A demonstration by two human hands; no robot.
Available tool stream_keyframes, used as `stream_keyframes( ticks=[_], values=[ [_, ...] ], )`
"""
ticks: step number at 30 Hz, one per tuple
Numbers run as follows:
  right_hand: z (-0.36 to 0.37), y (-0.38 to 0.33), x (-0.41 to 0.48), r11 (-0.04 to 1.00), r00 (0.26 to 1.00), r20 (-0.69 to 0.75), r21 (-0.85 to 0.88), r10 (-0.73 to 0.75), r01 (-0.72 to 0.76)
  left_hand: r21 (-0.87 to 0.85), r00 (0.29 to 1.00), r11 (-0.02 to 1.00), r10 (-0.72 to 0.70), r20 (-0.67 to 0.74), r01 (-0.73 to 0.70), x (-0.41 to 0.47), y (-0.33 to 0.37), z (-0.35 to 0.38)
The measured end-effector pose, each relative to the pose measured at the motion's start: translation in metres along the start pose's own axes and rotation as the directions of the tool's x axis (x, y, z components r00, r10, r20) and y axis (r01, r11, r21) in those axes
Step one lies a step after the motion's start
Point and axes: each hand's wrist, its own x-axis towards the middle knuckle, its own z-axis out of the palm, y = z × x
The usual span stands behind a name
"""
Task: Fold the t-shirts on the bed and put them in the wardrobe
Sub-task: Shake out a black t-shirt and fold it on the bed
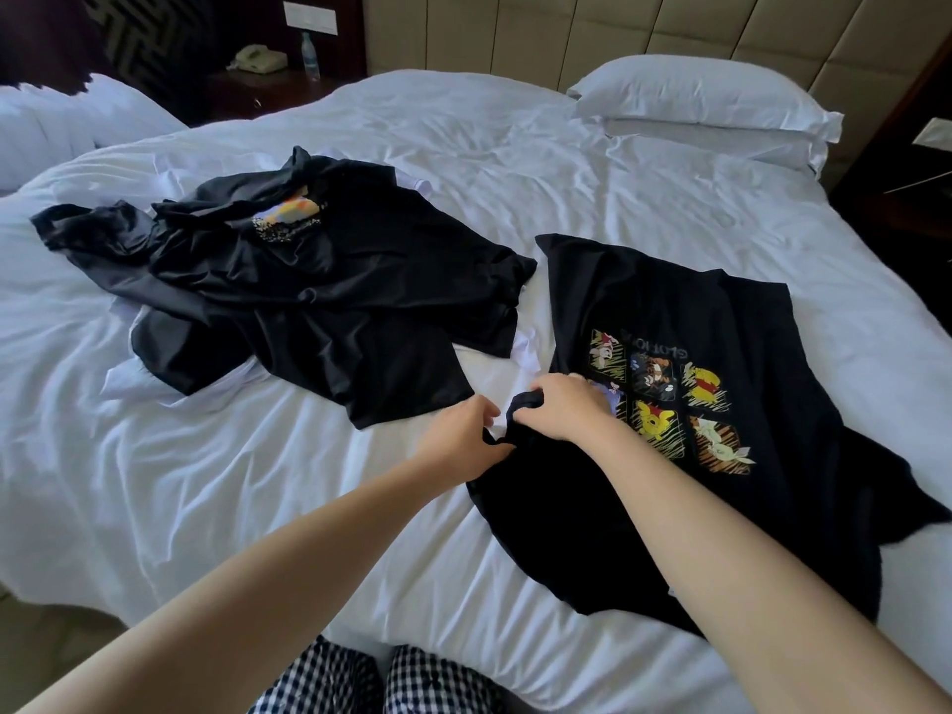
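Fabric of the black printed t-shirt (695, 311) is bunched at its left edge, where our left hand (458, 435) and right hand (561, 409) both pinch it with curled fingers. It lies spread by the near edge of the bed (515, 162), toward the right side.

Two white pillows (706, 103) lie stacked, the upper one on the lower, against a padded beige headboard (618, 33) of upright panels; to the left of the headboard stands a dark nightstand (257, 92); on it rest a pale telephone (256, 59) and, just beside it to the right, an upright clear water bottle (309, 56); a white wall plate (310, 18) sits above the bottle; a neighbouring bed (67, 126) with rumpled white covers shows at far left; a dark side table (906, 198) stands at far right.
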Motion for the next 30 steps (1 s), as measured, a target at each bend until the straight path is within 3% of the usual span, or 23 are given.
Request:
stream_keyframes(
  ticks=[3, 5, 6, 8, 13, 15, 18, 24, 27, 30],
  values=[
    [-0.001, -0.008, 0.000, 0.999, 0.999, -0.044, -0.022, -0.028, 0.027, -0.070, 1.000, 0.998, -0.008, 0.025, 0.009, 0.001, -0.001, 0.000],
    [-0.008, -0.016, 0.001, 0.979, 0.991, -0.104, 0.176, -0.083, 0.101, -0.215, 0.999, 0.977, 0.017, 0.030, -0.010, 0.001, 0.000, -0.004],
    [-0.013, -0.022, 0.002, 0.920, 0.985, -0.129, 0.363, -0.111, 0.151, -0.315, 1.000, 0.949, 0.025, 0.016, -0.019, 0.001, 0.000, -0.007],
    [-0.026, -0.038, -0.001, 0.706, 0.973, -0.176, 0.671, -0.148, 0.228, -0.424, 0.999, 0.904, 0.030, -0.045, -0.046, 0.001, 0.001, -0.020],
    [-0.052, -0.072, 0.001, 0.465, 0.960, -0.253, 0.840, -0.121, 0.280, -0.511, 0.987, 0.854, 0.017, -0.158, -0.097, -0.009, -0.009, -0.067],
    [-0.054, -0.081, 0.006, 0.406, 0.957, -0.278, 0.868, -0.077, 0.285, -0.441, 0.973, 0.893, -0.016, -0.230, -0.090, -0.015, -0.015, -0.089],
    [-0.048, -0.102, 0.014, 0.414, 0.952, -0.296, 0.860, -0.074, 0.300, -0.354, 0.946, 0.933, -0.059, -0.319, -0.061, -0.021, -0.033, -0.120],
    [-0.021, -0.145, 0.039, 0.483, 0.954, -0.301, 0.836, 0.010, 0.259, -0.545, 0.936, 0.838, -0.204, -0.288, 0.014, -0.025, -0.074, -0.138],
    [-0.001, -0.156, 0.057, 0.573, 0.953, -0.299, 0.789, 0.044, 0.221, -0.549, 0.913, 0.834, -0.264, -0.312, 0.054, -0.021, -0.097, -0.136],
    [0.017, -0.162, 0.074, 0.664, 0.949, -0.310, 0.721, 0.053, 0.199, -0.445, 0.899, 0.890, -0.274, -0.343, 0.102, -0.013, -0.117, -0.130]
  ],
)
